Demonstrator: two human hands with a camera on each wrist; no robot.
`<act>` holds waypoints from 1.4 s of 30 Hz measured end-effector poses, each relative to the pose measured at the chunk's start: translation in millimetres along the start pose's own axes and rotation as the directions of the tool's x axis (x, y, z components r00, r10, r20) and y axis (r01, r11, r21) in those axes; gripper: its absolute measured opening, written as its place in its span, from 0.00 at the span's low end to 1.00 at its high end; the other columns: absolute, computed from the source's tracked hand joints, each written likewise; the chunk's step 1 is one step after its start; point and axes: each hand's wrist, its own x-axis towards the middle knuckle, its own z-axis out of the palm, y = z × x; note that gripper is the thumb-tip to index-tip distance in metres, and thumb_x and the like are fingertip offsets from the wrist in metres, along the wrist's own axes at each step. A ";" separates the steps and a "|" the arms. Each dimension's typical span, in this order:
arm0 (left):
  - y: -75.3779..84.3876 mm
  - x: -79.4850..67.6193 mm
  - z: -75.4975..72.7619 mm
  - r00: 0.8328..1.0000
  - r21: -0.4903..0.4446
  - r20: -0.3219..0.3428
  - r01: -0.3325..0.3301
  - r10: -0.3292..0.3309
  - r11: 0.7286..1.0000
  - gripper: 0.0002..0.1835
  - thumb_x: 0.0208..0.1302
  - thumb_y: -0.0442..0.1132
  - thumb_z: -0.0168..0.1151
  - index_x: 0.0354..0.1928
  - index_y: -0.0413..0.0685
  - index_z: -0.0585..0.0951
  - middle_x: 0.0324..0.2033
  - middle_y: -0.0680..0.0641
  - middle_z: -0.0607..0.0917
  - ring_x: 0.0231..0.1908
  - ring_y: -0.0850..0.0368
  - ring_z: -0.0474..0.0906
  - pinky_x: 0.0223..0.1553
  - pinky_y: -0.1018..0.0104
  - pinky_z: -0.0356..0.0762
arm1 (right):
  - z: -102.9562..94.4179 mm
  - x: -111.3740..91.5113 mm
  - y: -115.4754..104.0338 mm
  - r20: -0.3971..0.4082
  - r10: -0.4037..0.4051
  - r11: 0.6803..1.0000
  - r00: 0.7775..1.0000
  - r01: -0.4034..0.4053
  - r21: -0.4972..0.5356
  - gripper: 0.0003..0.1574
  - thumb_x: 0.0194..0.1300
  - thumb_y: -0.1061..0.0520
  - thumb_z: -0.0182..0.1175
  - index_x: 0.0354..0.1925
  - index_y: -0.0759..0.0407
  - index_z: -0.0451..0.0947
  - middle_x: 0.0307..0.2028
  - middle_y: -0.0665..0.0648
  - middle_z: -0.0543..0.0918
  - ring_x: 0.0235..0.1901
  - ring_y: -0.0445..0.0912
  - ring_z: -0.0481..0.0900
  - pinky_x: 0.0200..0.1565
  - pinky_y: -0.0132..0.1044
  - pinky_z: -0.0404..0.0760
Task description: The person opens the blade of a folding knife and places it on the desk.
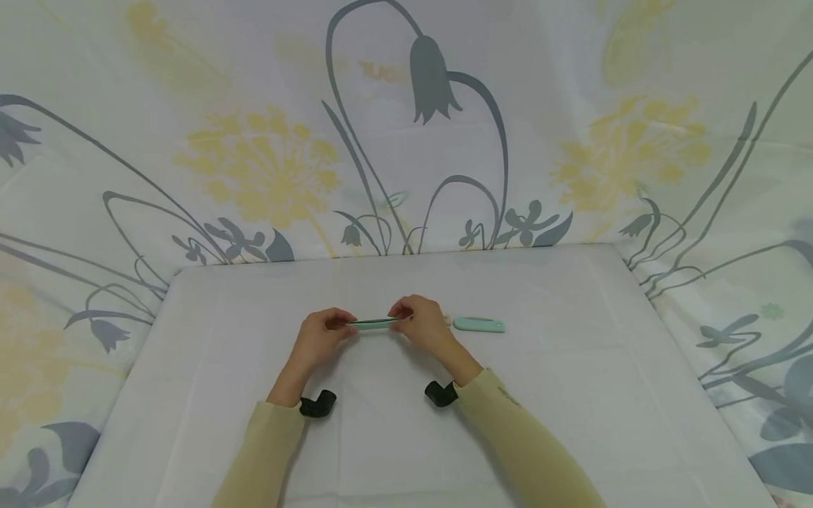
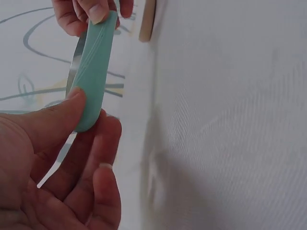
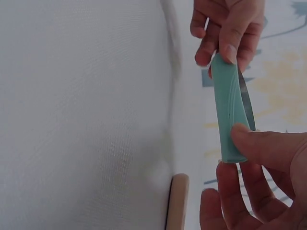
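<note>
Green knife (image 2: pixel 100 64): It looks like a folding knife, held up between the two hands, over the table.
Blade (image 3: pixel 245 103): A shiny strip shows along one long side of the green handle.
Left hand (image 1: pixel 320 340): Its thumb and fingers pinch one end of the knife.
Right hand (image 1: pixel 424 328): Its thumb and fingers pinch the other end.
Step now: I think the person is working the blade with both hands. I cannot tell if it is being opened or folded in.
Next move needs: A firm hold on the handle, a slow turn of the blade, and fingers kept off the sharp edge.
Beige piece (image 1: pixel 447 320): It is just past the right hand, partly hidden.
Other green piece (image 1: pixel 478 324): It lies flat on the table, near the right hand.
Table (image 1: pixel 381 451): White cloth is under everything.
Back cloth (image 1: pixel 381 148): Gray and yellow flowers.
</note>
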 end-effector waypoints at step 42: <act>22.2 -35.2 44.1 0.980 -0.428 0.193 0.047 0.041 0.903 0.13 0.60 0.35 0.72 0.44 0.35 0.85 0.34 0.45 0.88 0.39 0.48 0.85 0.42 0.66 0.77 | -48.6 -66.3 13.6 0.063 -0.063 0.986 0.996 0.053 0.157 0.09 0.63 0.62 0.69 0.43 0.58 0.85 0.42 0.49 0.83 0.44 0.46 0.80 0.45 0.38 0.82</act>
